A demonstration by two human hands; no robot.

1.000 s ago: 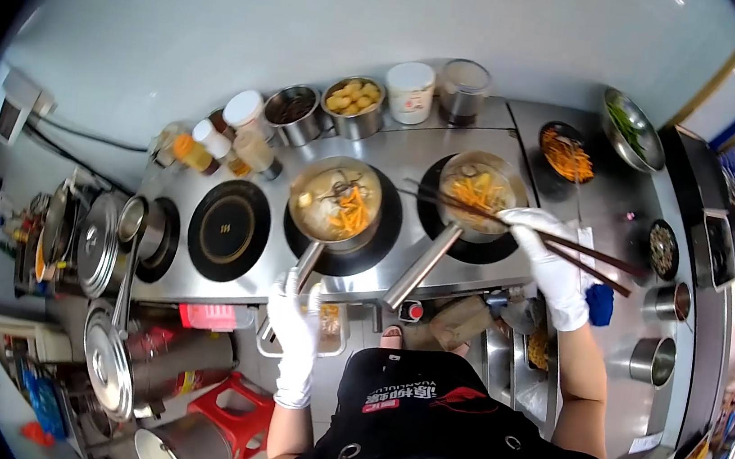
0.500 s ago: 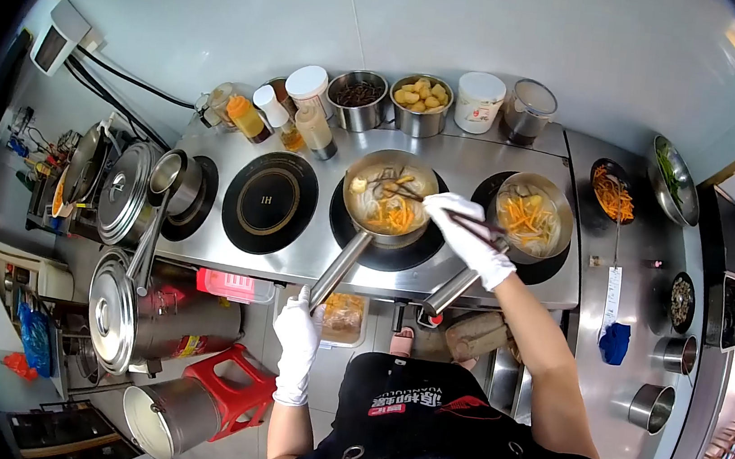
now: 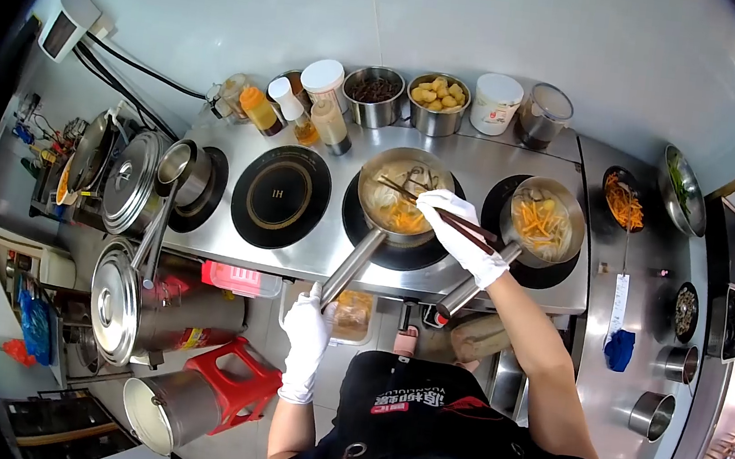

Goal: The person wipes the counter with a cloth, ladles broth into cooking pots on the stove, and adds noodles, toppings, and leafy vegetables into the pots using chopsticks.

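Observation:
My left hand (image 3: 305,336), in a white glove, is closed around the end of a long saucepan handle (image 3: 352,269). That saucepan (image 3: 369,164) stands on a black hob plate and holds broth with pale noodles, orange carrot strips and dark strips. Above the pan's right rim is my right hand (image 3: 462,233), gloved too, closed on brown chopsticks (image 3: 401,189). Their tips are in the food, toward the pan's left side. Just right of my right hand stands a second saucepan (image 3: 579,235), with carrot strips, noodles and a yellowish piece in it.
Along the back stand sauce bottles (image 3: 260,110), a steel pot of dark pieces (image 3: 374,94), a pot of yellow balls (image 3: 437,100) and white tubs (image 3: 496,104). Lidded stockpots (image 3: 132,180) are at left. The right counter bears a carrot ladle (image 3: 625,200) and a steel bowl (image 3: 682,188).
The camera view has shifted slightly, so the stove sits further right. My right hand and the chopsticks have moved further left over the pan. My left hand stays on the handle.

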